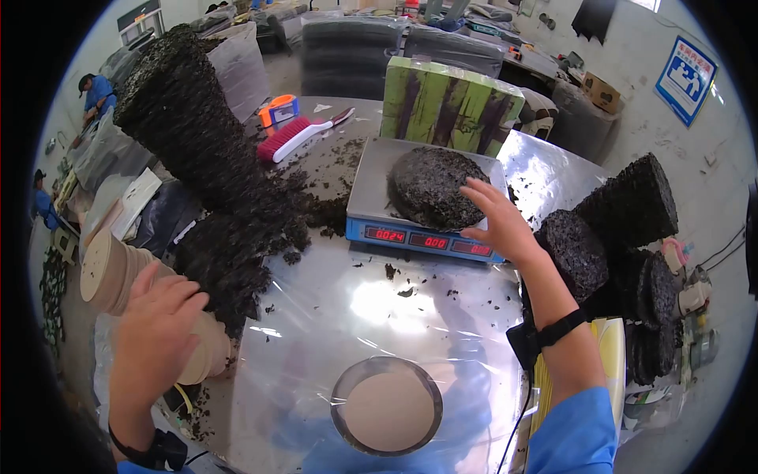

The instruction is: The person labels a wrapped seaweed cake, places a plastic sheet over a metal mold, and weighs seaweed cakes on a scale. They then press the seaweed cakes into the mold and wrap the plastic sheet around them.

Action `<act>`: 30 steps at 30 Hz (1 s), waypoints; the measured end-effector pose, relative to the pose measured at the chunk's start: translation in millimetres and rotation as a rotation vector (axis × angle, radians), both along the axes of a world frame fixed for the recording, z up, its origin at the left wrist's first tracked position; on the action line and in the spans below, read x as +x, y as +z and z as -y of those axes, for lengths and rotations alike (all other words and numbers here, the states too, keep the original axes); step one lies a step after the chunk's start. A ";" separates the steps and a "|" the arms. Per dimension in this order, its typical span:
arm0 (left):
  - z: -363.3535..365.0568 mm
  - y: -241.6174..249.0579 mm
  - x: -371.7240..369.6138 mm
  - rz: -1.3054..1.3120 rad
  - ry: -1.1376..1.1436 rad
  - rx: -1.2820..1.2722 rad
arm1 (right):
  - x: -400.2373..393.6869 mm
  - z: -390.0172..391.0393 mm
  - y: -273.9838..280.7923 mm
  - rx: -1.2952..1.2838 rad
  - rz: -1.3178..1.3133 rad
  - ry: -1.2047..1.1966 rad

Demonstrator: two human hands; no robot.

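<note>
My right hand (pixel 505 225), thumb and fingers apart, is at the right edge of a round cake of dark, flaky material (pixel 434 186); whether it touches is hard to tell. That cake lies on the metal pan of a blue digital scale (pixel 359 229) with red digits. On the left, my left hand (pixel 154 332) has its fingers stretched out beside stacks of beige round discs (pixel 99 272). A metal ring (pixel 343 426) sits near the table's front edge with a beige disc (pixel 391 411) inside it.
A tall mass of dark flakes (pixel 181 110) stands at the left. Behind are a red-bristled brush (pixel 296 138), an orange-and-blue tape roll (pixel 280 109) and a green box (pixel 442 103). More dark round cakes (pixel 624 201) are piled right. Co-workers in blue (pixel 99 95) are far left.
</note>
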State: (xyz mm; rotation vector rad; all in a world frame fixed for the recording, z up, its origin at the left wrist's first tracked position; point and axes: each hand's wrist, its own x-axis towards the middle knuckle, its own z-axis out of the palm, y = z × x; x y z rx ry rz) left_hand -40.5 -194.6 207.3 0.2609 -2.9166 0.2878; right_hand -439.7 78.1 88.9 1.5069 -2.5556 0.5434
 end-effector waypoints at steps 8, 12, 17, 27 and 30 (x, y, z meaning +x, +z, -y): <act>-0.6 -25.9 -31.9 0.156 -0.144 0.138 | -20.9 3.5 -37.2 0.056 0.007 -0.007; 4.8 -39.1 -13.5 0.242 -0.088 0.240 | -32.3 4.3 -26.1 0.048 0.110 0.011; -9.7 -48.2 16.4 0.211 -0.115 0.311 | -20.2 15.7 -26.6 -0.028 -0.140 -0.095; -60.5 -74.5 97.5 -0.315 -0.025 0.568 | 233.5 -81.0 38.5 -0.216 -0.401 0.173; -91.5 -106.7 80.2 -0.341 -0.254 0.642 | 311.5 -105.5 -16.3 -0.080 -0.207 0.191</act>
